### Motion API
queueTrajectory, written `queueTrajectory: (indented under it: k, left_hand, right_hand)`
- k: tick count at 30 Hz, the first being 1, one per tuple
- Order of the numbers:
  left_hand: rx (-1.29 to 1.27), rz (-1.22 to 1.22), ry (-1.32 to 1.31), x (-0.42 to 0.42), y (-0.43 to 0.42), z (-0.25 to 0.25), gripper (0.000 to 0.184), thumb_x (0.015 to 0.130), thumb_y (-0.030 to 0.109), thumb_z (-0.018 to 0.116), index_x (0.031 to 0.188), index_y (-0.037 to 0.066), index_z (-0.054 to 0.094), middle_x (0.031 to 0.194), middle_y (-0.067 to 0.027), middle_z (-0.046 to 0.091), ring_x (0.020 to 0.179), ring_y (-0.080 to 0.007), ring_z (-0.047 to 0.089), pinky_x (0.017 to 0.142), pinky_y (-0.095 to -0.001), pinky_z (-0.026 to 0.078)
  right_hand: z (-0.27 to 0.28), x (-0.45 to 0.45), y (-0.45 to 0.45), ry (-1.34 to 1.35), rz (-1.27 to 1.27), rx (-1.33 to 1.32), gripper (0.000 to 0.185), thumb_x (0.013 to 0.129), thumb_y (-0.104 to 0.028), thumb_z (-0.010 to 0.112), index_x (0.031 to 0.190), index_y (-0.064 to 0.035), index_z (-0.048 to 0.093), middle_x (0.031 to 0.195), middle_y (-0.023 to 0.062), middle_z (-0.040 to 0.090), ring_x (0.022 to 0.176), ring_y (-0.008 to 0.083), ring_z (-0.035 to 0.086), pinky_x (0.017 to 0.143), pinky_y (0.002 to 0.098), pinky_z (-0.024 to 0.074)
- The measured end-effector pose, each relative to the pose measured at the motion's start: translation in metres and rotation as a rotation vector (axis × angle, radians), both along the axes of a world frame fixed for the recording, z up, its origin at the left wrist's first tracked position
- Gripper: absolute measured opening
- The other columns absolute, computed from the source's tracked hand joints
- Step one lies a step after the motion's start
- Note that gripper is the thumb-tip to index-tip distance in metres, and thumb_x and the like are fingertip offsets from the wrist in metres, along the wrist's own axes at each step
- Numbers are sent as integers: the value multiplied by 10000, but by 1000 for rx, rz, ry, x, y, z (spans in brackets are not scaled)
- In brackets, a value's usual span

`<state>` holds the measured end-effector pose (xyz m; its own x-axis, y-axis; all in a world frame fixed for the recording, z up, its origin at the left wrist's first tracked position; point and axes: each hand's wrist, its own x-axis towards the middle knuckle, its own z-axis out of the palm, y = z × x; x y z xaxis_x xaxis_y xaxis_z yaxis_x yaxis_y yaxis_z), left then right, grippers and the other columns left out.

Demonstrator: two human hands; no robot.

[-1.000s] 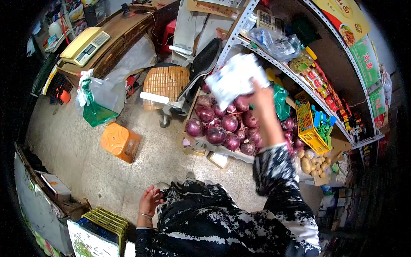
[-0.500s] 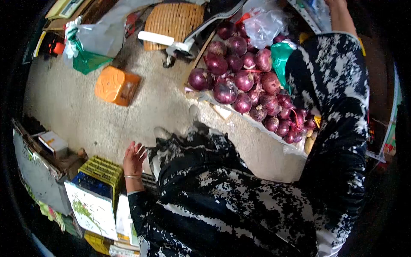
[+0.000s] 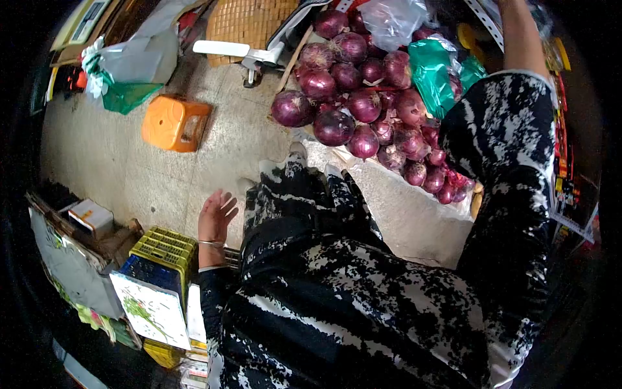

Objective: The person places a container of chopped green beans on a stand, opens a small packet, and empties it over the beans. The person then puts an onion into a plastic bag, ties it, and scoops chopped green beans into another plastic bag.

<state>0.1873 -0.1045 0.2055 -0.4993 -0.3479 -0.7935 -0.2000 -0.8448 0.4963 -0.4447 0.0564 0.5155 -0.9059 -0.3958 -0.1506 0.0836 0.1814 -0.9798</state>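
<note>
My left hand (image 3: 217, 218) hangs beside my body with its fingers apart and nothing in it; a thin bracelet circles the wrist. The top of a yellow plastic crate (image 3: 162, 249) is the nearest thing to it. My right arm reaches up past the heap of red onions (image 3: 363, 107), and its hand lies beyond the top edge, out of sight. A green plastic bag (image 3: 432, 76) and a clear plastic bag (image 3: 395, 23) lie on the onions near that arm.
An orange stool (image 3: 172, 123) stands on the floor (image 3: 116, 149) to the left. Behind it are a woven seat (image 3: 243, 26) with a white-handled metal piece (image 3: 223, 48) and a hanging plastic bag (image 3: 139, 65). A white box (image 3: 91, 217) sits lower left.
The view has shifted, bringing the onions higher in the picture. My right arm has moved further up, showing more of the green bag. My left hand stays open at my side.
</note>
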Motion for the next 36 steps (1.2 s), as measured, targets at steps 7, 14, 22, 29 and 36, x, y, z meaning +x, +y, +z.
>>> queueTrajectory:
  k: [7,14,22,29,36]
  left_hand:
    - [-200,-213,-134,-19,-18,13,309,814,181,520,1092,52,478,981,-83,568,890,-200,558,724,-320,463]
    - [-929,-950,113,-117,22,4,383,709,116,641,1048,30,485,971,-117,552,922,-217,543,778,-305,448]
    - [-1484,-1195,273,-230,89,1,843,592,125,722,1280,89,237,1286,-202,233,1180,-353,289,964,-376,316]
    - [-1423,-1312,155,-256,96,-10,963,502,217,770,1266,34,213,1219,-207,315,1113,-372,340,945,-393,338]
    - [-120,-1066,342,-255,66,12,622,713,393,584,1159,1,397,1021,-119,552,933,-209,546,801,-320,442]
  right_hand:
    - [-156,147,69,599,73,883,235,798,-262,544,907,-65,611,820,56,633,716,148,598,633,269,464]
    - [-269,256,78,581,531,1272,638,658,-343,637,1214,-136,400,1178,152,429,1046,308,465,855,403,398]
    - [-294,258,58,371,423,1417,817,597,-465,663,1267,-211,271,1163,207,383,929,348,538,763,403,460]
    - [-284,259,71,413,335,1189,853,497,-405,730,1226,-194,339,1114,199,415,873,330,557,711,399,486]
    - [-272,246,99,209,146,498,762,568,-342,708,1219,-124,378,1113,164,483,984,276,511,873,317,392]
